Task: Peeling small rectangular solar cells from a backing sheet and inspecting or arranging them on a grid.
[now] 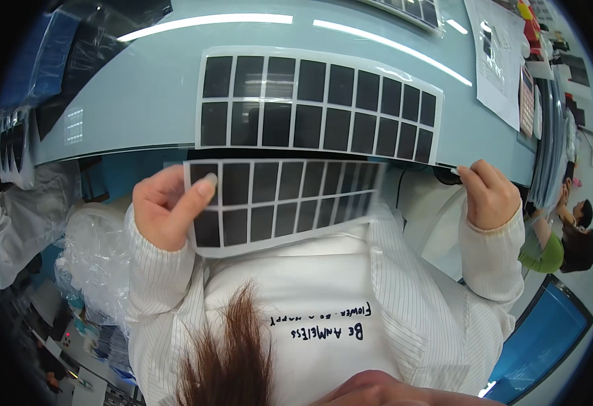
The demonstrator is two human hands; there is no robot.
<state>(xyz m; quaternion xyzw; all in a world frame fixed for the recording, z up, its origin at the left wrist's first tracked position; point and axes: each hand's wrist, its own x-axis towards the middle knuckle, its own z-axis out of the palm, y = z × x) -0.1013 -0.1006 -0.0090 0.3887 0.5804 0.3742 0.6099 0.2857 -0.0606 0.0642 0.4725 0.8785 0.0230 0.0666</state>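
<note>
My left hand (168,210) grips the left end of a sheet (262,196) printed with two rows of black rectangles between white lines. The thumb lies on top of it, and the sheet tilts in front of my chest, just off the table's near edge. Its right end is blurred and free of either hand. My right hand (491,195) is held apart from it, at the table edge on the right, with thumb and forefinger pinched together. Whether anything is between those fingertips cannot be made out. A similar sheet (323,105) of black rectangles lies flat on the table along the near edge.
The glossy blue-grey table (134,101) reflects ceiling lights. At its right lie a printed paper (496,68) and a pink calculator (527,101). Dark plastic-wrapped material (100,47) sits at the far left. Clear plastic bags (97,257) hang beside me. Other people are at both sides.
</note>
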